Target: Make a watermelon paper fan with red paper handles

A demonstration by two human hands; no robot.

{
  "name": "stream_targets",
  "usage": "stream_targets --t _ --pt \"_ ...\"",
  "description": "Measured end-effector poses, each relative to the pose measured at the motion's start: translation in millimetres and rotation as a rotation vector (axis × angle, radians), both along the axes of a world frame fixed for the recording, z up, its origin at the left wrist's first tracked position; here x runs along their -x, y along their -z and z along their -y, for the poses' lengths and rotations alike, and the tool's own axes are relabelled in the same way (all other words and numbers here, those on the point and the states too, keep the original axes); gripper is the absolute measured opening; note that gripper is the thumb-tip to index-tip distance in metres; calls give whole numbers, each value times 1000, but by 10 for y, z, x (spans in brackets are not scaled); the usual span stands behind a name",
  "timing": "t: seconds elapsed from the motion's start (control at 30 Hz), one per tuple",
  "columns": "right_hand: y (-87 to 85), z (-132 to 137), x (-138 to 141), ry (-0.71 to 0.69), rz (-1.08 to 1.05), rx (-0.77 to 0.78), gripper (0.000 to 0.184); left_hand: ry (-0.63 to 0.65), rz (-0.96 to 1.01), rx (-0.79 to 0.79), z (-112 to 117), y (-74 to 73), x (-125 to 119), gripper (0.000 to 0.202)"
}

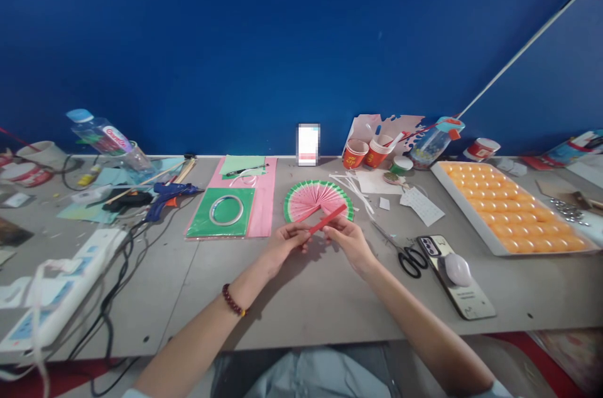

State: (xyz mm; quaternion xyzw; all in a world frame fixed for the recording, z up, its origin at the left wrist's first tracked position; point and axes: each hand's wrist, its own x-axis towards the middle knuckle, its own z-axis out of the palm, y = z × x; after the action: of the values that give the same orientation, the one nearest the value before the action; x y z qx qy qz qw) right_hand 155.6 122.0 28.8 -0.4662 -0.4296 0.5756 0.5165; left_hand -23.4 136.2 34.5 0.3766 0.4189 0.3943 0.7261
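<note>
A pleated paper fan (318,197), pink with a green rim like a watermelon slice, lies spread on the grey table (301,297). Just in front of it my left hand (285,242) and my right hand (347,241) pinch the two ends of a narrow red strip (328,220), which slants up to the right over the fan's lower edge. Both hands have their fingers closed on the strip. A dark bead bracelet (233,301) sits on my left wrist.
Black scissors (405,252) and a phone (455,274) lie right of my hands, beyond them a tray of orange balls (511,209). Green and pink paper with a tape ring (226,209), a blue glue gun (166,194), a power strip (66,285) and cables lie left. Red cups (365,152) stand behind.
</note>
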Motion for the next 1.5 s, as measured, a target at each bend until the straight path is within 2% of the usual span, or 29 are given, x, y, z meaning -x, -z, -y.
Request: stream_targets --t 0.17,0.4,0.83,0.97,1.17,1.3,1.4,1.5 --pt "10 -5 -8 86 75 52 29 -4 -86 -57 25 -34 -27 41" --pt "6 -36 -37 188 79 68 37 94 -151 10 42 -60 -24 39" --pt "28 -73 -54 235 -68 110 36 147 -163 -82 36 6 -42 53" --pt "15 -110 -115 280 -99 64 32 159 -170 -106 36 20 -38 51" --pt "39 -138 -174 208 -132 32 29 140 -171 -62 24 5 -23 45" --pt "37 -149 -187 237 -145 20 29 143 -173 -56 23 -5 -15 43" --pt "26 -150 -193 302 -80 52 29 182 -170 -100 47 -5 -26 44" --pt "16 -138 -182 356 -32 44 31 282 -138 -132 99 -16 -56 47"
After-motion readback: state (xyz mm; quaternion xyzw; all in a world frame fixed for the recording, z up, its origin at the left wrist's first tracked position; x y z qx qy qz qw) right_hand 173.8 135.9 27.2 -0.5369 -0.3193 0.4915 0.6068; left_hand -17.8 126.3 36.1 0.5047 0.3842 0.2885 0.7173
